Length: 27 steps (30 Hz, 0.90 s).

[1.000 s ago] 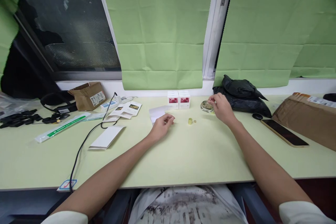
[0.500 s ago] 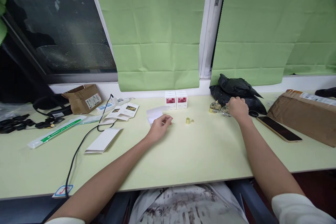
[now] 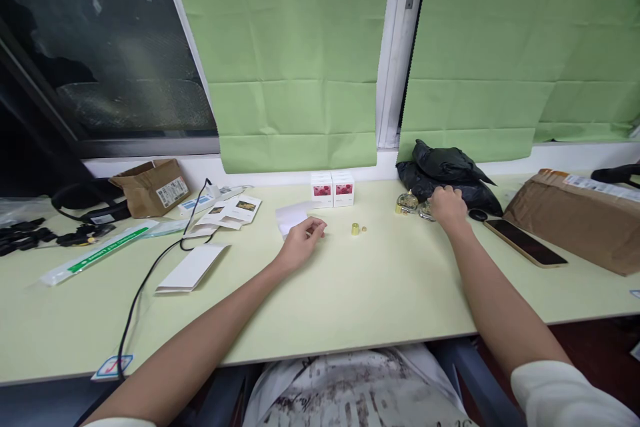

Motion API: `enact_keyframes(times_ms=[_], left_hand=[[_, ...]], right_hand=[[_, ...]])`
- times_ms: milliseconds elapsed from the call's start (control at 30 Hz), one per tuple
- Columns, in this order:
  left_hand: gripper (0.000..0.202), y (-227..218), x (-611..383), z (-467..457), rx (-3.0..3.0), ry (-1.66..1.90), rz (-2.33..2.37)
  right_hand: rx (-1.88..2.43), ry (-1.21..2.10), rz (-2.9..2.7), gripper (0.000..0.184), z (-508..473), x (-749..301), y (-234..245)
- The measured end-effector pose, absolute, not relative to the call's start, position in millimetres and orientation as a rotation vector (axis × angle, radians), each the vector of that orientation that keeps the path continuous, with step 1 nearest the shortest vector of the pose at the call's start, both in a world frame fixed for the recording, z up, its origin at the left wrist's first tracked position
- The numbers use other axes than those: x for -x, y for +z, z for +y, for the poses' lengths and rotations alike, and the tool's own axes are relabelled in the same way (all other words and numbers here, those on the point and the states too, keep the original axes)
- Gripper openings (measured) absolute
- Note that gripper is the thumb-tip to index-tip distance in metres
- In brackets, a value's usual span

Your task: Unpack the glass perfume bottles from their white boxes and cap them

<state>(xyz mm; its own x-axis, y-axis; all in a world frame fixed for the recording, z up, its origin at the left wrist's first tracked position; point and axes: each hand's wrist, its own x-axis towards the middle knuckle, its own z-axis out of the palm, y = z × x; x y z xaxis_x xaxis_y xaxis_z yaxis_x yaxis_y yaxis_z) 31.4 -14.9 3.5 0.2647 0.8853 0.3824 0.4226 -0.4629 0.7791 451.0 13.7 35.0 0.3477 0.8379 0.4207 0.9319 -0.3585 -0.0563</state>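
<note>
The right hand (image 3: 449,208) reaches over a round glass piece (image 3: 425,210) at the right of the desk (image 3: 360,300), in front of a black bag (image 3: 453,168); its fingers hide the contact, so I cannot tell whether that grip is closed on the glass. A second glass piece (image 3: 407,202) sits just left of it. The left hand (image 3: 300,243) lies by a white paper (image 3: 290,216), thumb and curled fingers slightly apart. Between the hands stands a gold cap (image 3: 355,229) (a tiny gold bit (image 3: 364,229) lies just beside it).
</note>
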Motion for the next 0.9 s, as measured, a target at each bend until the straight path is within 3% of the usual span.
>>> enact_keyframes(times_ms=[433, 600, 767, 900], left_hand=[[0.028, 1.0, -30.2, -12.4, -2.005, 1.112, 1.167], [0.030, 1.0, -30.2, -12.6, -2.002, 1.102, 1.174], [0.029, 3.4, -30.1, -15.0, -1.995, 1.098, 1.178], [0.028, 4.2, -30.2, -16.1, -1.991, 1.098, 1.181]], right_hand=[[2.275, -0.463, -1.525, 0.034, 11.3, -450.1, 37.1], [1.978, -0.525, -1.562, 0.024, 13.6, -432.2, 43.7], [1.370, -0.056, -2.093, 0.015, 17.2, -386.7, 34.8], [1.231, 0.221, -2.273, 0.017, 10.4, -354.6, 22.4]])
